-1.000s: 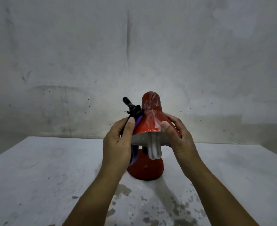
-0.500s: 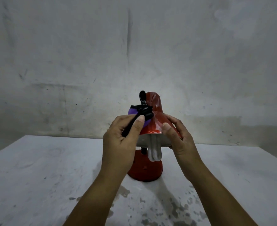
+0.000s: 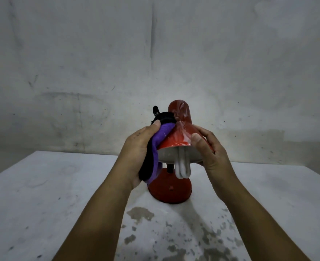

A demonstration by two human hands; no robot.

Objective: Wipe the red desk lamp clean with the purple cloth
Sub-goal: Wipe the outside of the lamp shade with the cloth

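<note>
A grey, stained table point(image 3: 42, 204) stands against a marked grey wall point(image 3: 80, 53). Near the table's middle sits the red desk lamp point(image 3: 181, 127), its round base point(image 3: 171, 191) flat on the top and its shade tilted toward the camera, showing a white looped bulb point(image 3: 182, 166). The right hand point(image 3: 211, 149) grips the shade's right rim, thumb on top. The left hand point(image 3: 136, 149) holds the purple cloth point(image 3: 160, 140), seemingly black-backed, pressed against the shade's left side.

Left hand point(image 3: 136, 153) presses purple cloth point(image 3: 158, 146) on red lamp point(image 3: 181, 132) shade; right hand point(image 3: 210, 149) grips rim.
</note>
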